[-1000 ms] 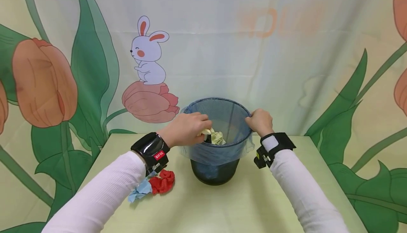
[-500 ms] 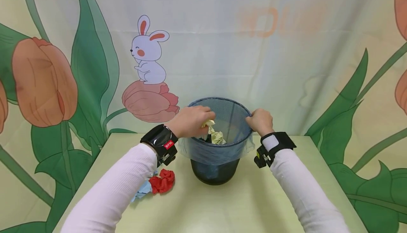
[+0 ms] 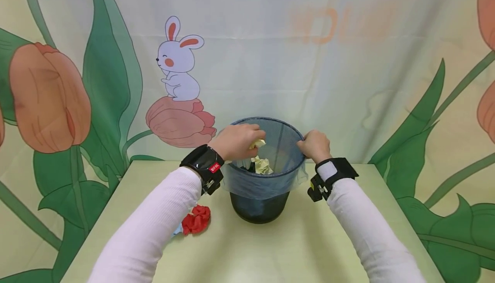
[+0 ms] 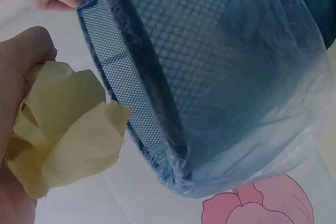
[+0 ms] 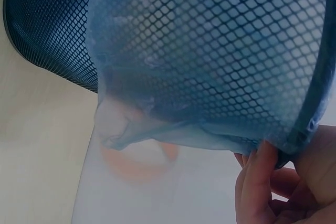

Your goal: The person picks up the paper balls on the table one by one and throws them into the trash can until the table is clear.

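Note:
A dark mesh wastebasket [image 3: 260, 209] stands upright on the table, with a translucent blue bin liner [image 4: 252, 77] folded over its rim. Above the near left part of the opening, my left hand [image 3: 239, 142] holds a crumpled yellow paper [image 4: 71, 124], seen large in the left wrist view. More crumpled yellow paper [image 3: 262, 165] shows inside the basket, beside a small dark patch. My right hand [image 3: 315, 146] grips the rim and liner at the right side. In the right wrist view its thumb and fingers [image 5: 257, 182] close on the liner's edge.
Left of the basket, a crumpled red paper [image 3: 197, 220] lies on the pale table [image 3: 239, 257], touching a light blue paper [image 3: 178, 229] partly hidden by my left sleeve. A printed curtain [image 3: 263, 64] hangs behind the table's far edge.
My left hand has moved right and farther over the basket's opening, carrying the yellow paper. The right hand keeps its hold on the rim. My left forearm now covers more of the blue paper.

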### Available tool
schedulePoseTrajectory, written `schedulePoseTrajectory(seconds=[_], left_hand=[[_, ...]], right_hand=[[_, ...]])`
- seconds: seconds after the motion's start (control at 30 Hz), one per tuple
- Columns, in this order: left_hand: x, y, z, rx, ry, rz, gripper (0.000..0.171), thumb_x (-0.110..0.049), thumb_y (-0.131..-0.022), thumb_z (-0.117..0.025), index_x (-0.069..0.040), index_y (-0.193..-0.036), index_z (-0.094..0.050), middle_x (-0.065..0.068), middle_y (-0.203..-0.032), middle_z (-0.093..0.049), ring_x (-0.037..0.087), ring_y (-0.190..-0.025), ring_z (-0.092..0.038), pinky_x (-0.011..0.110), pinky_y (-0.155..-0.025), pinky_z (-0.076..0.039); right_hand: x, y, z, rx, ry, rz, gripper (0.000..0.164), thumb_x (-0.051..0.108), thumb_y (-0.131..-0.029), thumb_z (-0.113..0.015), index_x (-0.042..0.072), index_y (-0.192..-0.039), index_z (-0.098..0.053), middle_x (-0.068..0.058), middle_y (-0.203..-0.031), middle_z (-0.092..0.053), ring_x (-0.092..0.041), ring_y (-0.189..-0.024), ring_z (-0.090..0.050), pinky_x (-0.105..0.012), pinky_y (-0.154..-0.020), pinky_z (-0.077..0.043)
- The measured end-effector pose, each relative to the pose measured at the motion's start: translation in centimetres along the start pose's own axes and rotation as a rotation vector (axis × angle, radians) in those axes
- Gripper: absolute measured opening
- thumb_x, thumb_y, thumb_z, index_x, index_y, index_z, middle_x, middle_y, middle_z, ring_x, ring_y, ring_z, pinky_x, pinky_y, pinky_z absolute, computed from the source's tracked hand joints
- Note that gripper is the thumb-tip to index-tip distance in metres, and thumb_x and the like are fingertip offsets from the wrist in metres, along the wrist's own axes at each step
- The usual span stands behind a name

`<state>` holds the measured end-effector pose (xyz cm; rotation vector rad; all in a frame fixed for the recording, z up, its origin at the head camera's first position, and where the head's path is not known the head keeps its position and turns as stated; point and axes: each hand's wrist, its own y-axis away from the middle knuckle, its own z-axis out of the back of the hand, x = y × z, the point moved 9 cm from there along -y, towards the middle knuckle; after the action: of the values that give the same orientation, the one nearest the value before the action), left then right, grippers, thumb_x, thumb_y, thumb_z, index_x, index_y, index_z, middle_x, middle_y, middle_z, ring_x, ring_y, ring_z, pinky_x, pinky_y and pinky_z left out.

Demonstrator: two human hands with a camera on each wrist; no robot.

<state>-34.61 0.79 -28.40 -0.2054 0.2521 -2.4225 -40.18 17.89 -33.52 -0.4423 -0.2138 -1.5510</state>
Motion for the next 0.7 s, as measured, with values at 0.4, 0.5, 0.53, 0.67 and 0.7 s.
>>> schedulePoseTrajectory(seconds=[0.4,0.5,0.53,0.67,0.7], left_hand=[[0.6,-1.4,-0.1,-0.006,0.055,0.034,0.019,-0.014,-0.084,-0.061,-0.013,-0.103,-0.060,0.002,-0.095,-0.058,0.015,-0.081,-0.055,0.029,-0.067,-0.049],[0.6,-1.5,-0.1,-0.002,0.047,0.043,0.021,-0.015,-0.084,-0.062,-0.013,-0.105,-0.060,0.002,-0.096,-0.057,0.015,-0.083,-0.055,0.029,-0.068,-0.050],[0.6,-1.5,-0.1,0.003,0.045,0.047,0.022,-0.016,-0.084,-0.062,-0.013,-0.105,-0.060,0.002,-0.096,-0.057,0.015,-0.083,-0.055,0.029,-0.068,-0.050],[0.5,-1.6,-0.1,0.019,0.035,0.056,0.025,-0.019,-0.084,-0.063,-0.013,-0.108,-0.059,0.002,-0.097,-0.056,0.016,-0.084,-0.055,0.030,-0.068,-0.050],[0.5,-1.6,-0.1,0.020,0.035,0.056,0.026,-0.019,-0.084,-0.063,-0.013,-0.109,-0.059,0.002,-0.098,-0.056,0.016,-0.084,-0.055,0.030,-0.068,-0.050]], right_hand=[[0.2,0.0,0.1,0.005,-0.004,-0.001,0.043,0.009,-0.081,-0.050,0.016,-0.046,-0.028,0.003,-0.041,-0.030,-0.010,-0.036,-0.040,-0.019,-0.038,-0.021],[0.2,0.0,0.1,0.007,-0.002,-0.007,0.043,0.010,-0.082,-0.051,0.016,-0.045,-0.028,0.003,-0.040,-0.032,-0.011,-0.036,-0.042,-0.019,-0.038,-0.022],[0.1,0.0,0.1,0.011,0.000,-0.010,0.044,0.010,-0.082,-0.051,0.016,-0.045,-0.028,0.003,-0.040,-0.032,-0.011,-0.036,-0.042,-0.019,-0.038,-0.022],[0.1,0.1,0.1,0.012,0.006,-0.008,0.044,0.010,-0.082,-0.051,0.016,-0.045,-0.028,0.003,-0.040,-0.032,-0.011,-0.036,-0.042,-0.019,-0.038,-0.022],[0.1,0.1,0.2,0.012,0.007,-0.008,0.044,0.010,-0.082,-0.051,0.016,-0.045,-0.028,0.003,-0.040,-0.032,-0.011,-0.036,-0.042,-0.019,-0.038,-0.022]])
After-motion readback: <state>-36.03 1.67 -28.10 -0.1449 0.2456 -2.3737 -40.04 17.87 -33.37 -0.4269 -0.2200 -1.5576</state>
